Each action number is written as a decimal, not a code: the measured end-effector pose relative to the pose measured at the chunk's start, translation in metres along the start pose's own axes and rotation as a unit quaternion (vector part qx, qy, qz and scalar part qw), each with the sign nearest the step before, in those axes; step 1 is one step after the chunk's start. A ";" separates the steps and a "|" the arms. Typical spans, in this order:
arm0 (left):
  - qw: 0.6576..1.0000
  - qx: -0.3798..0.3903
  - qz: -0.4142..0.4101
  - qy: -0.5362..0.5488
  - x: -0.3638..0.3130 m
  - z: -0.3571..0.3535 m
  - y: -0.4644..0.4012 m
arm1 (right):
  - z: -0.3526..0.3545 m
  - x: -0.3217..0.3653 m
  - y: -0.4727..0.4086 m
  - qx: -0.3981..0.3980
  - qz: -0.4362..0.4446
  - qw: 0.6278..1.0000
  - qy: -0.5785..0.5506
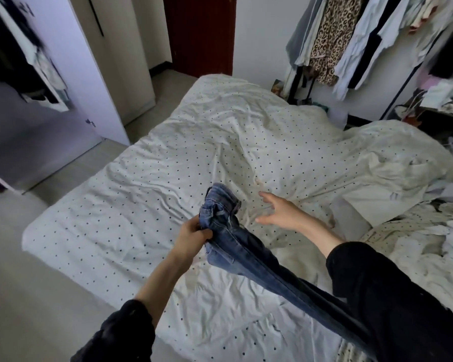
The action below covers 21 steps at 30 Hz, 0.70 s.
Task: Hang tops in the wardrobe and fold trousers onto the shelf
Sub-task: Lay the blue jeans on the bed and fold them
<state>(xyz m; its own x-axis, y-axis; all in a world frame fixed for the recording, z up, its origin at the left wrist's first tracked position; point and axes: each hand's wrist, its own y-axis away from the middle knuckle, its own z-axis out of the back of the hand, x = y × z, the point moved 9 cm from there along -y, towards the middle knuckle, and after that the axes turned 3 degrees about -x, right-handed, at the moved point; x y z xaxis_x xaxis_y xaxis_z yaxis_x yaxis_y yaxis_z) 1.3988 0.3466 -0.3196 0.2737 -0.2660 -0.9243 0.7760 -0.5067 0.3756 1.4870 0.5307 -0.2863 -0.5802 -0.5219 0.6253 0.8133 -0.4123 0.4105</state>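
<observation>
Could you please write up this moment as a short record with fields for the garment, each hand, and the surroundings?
garment: blue jeans, held up over the bed, legs trailing toward the lower right
left hand: grips the jeans near the waistband
right hand: open, fingers spread, holding nothing
surface: bed with a rumpled dotted sheet
background: clothes rack with hanging tops at upper right; wardrobe door at left

text: none legible | labels: none | brands, numbers, signs: none

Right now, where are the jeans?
In the head view the jeans hang over the dotted bed sheet, low centre, waistband gripped by the left hand; the open right hand is just beyond.
</observation>
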 end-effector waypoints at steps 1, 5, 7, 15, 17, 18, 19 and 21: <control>1.000 -0.009 -0.004 0.004 -0.002 0.009 -0.003 | -0.005 0.001 -0.007 0.008 0.002 1.000 -0.001; 0.999 -0.021 -0.035 -0.001 -0.023 0.044 -0.022 | -0.023 0.030 -0.041 0.008 0.030 0.999 -0.025; 0.998 -0.017 -0.061 0.001 -0.043 0.055 -0.036 | -0.030 0.053 -0.055 0.009 0.056 0.997 -0.043; 0.993 -0.020 -0.084 0.075 -0.062 0.169 -0.129 | -0.076 0.152 -0.136 0.003 0.150 0.983 -0.105; 0.990 -0.119 0.020 0.069 0.003 0.240 -0.160 | -0.119 0.165 -0.172 0.043 0.139 0.987 -0.063; 0.980 -0.165 0.092 0.058 0.043 0.269 -0.166 | -0.138 0.168 -0.186 0.057 0.133 0.989 -0.034; 0.964 -0.203 0.166 0.049 0.083 0.295 -0.168 | -0.156 0.169 -0.203 0.068 0.121 0.990 -0.017; 0.929 -0.234 0.282 0.045 0.145 0.328 -0.168 | -0.181 0.167 -0.236 0.070 0.085 0.994 0.005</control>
<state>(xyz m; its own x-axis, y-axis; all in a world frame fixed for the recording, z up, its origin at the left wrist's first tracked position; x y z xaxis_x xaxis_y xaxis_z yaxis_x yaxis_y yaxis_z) 1.1219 0.1245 -0.4945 0.7425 -0.3008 -0.5985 0.6506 0.1109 0.7513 1.1900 0.4056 -0.3986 -0.4328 -0.5838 0.6869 0.8977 -0.2099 0.3873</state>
